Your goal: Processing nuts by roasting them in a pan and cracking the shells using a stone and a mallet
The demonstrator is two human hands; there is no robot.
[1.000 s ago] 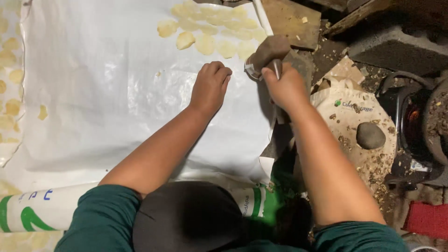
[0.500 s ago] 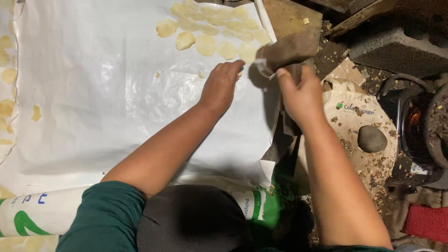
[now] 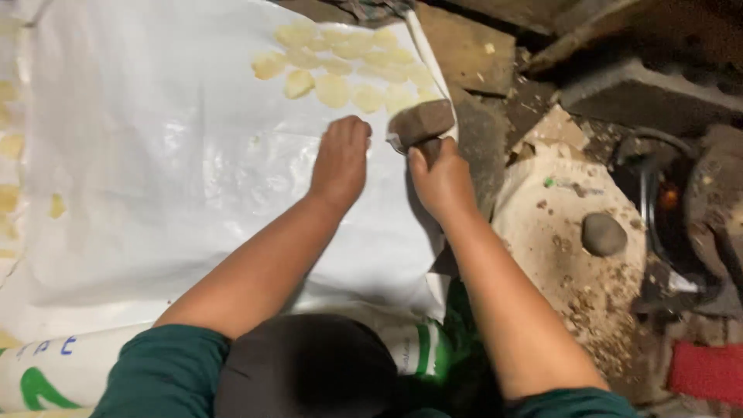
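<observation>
My left hand point(image 3: 340, 159) rests knuckles-up on a white plastic sheet point(image 3: 155, 170), fingers curled under; whatever lies beneath them is hidden. Just beyond it, pale yellow slices point(image 3: 340, 66) lie in rows near the sheet's far right corner. My right hand point(image 3: 441, 176) is at the sheet's right edge, closed around the lower end of a brown wooden tool point(image 3: 422, 121) with a pale strip at its left end. The tool tilts up to the right, next to the nearest slices. The two hands are about a hand's width apart.
More yellow slices point(image 3: 9, 147) line the left edge. A grey stone point(image 3: 604, 234) sits on a crumb-strewn cream cloth point(image 3: 542, 255) at right. Beyond are a dark stove with an orange glow point(image 3: 669, 197), a concrete block point(image 3: 642, 93), a wooden board point(image 3: 464, 46) and a red item point(image 3: 704, 371). A white-and-green sack point(image 3: 54, 371) lies near me.
Both hands have drawn back toward me and to the left from the slices. The brown tool came down with the right hand and now lies lower, at the sheet's edge.
</observation>
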